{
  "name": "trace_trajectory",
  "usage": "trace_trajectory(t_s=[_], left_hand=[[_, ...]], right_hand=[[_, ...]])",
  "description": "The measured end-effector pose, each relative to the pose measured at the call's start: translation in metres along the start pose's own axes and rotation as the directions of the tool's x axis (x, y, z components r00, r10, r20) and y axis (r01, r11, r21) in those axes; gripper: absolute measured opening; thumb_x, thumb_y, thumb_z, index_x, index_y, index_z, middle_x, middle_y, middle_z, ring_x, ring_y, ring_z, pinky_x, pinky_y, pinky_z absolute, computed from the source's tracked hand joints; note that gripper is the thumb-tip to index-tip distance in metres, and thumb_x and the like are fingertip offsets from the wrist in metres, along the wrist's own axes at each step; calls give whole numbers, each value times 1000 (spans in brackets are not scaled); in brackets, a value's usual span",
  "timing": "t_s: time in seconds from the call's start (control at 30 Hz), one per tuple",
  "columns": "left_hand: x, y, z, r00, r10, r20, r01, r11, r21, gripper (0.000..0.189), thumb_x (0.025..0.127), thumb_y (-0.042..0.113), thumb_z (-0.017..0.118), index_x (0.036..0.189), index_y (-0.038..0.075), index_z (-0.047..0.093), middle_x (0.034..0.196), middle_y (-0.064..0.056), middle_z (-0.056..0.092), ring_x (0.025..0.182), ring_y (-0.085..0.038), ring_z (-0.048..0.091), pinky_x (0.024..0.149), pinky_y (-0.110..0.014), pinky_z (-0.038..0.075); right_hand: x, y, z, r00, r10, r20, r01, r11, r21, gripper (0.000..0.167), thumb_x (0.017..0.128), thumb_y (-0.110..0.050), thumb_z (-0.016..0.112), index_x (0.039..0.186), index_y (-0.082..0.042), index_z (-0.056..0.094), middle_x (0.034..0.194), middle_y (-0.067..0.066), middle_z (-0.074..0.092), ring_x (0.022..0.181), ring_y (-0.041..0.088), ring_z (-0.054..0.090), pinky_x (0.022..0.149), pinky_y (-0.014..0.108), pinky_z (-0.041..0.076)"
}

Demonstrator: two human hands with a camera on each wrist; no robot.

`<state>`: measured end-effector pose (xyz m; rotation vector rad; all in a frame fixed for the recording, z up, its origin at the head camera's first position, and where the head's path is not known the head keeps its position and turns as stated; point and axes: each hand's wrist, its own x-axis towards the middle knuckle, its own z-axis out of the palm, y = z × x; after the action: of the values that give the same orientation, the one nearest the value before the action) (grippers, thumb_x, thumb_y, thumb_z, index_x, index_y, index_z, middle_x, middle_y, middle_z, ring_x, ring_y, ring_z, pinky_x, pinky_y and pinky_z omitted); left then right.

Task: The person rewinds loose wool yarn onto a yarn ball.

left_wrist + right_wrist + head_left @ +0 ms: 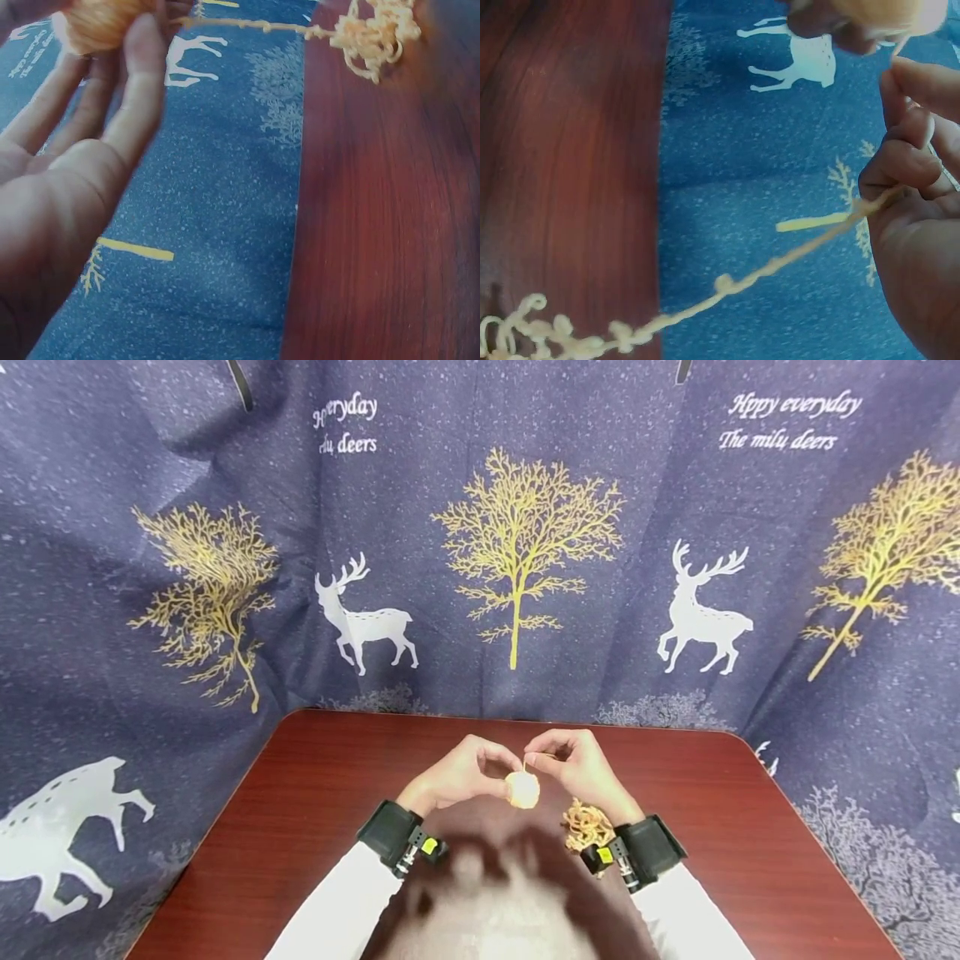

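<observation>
A small ball of pale orange yarn is held between the thumb and fingers of my left hand, above the table. My right hand pinches the strand just above the ball, thumb against fingertips. In the right wrist view the yarn strand passes through the curled fingers of that hand and slopes down to the table side. The left wrist view shows the yarn ball at the fingertips, with a knobbly strand stretching away to a loose tangle.
A loose heap of curly yarn lies on the reddish-brown table, beneath my right wrist. Behind the table hangs a blue curtain printed with deer and trees. Black camera straps wrap both wrists.
</observation>
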<state>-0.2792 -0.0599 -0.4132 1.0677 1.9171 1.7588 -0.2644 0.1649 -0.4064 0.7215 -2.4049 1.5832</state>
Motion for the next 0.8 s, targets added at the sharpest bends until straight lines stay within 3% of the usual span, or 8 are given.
trace_trajectory(t_s=[0.2,0.33,0.43,0.6,0.8], left_hand=[[2,-3,3,980,139,-140,-158,979,-130,29,80,-8,75,107,-15,66,99,-4,73,95,-16,66,83,-29,57],[3,-5,4,962,126,-241,-192,942,-275,35,81,-11,69,115,-14,62,101,-2,73,92,-16,68,82,-31,60],[4,-7,5,943,97,-318,-205,922,-328,45,83,-13,67,127,-14,57,102,-2,72,91,-15,68,83,-31,60],[7,-7,5,901,74,-428,-209,938,-278,46,83,-13,67,127,-19,56,98,-4,70,89,-16,66,83,-29,59],[7,-3,8,850,43,-524,-152,974,-167,34,83,-11,67,116,-14,63,105,-16,72,91,-17,69,82,-33,61]], right_hand=[[-4,17,5,999,-8,33,5,997,82,7,88,2,74,94,0,75,87,3,74,76,12,64,65,22,52],[-8,20,10,999,5,42,-11,991,134,10,89,0,74,98,3,74,90,9,75,80,13,67,70,23,55],[-12,19,12,999,21,36,-25,991,135,9,89,-3,75,96,2,74,89,13,74,78,12,66,69,22,54],[-17,16,15,998,64,19,-66,994,89,5,89,-3,75,93,0,74,78,11,68,65,9,58,56,21,48],[-20,6,17,994,110,15,-110,993,36,5,89,5,71,93,4,73,73,18,64,60,17,57,51,20,47]])
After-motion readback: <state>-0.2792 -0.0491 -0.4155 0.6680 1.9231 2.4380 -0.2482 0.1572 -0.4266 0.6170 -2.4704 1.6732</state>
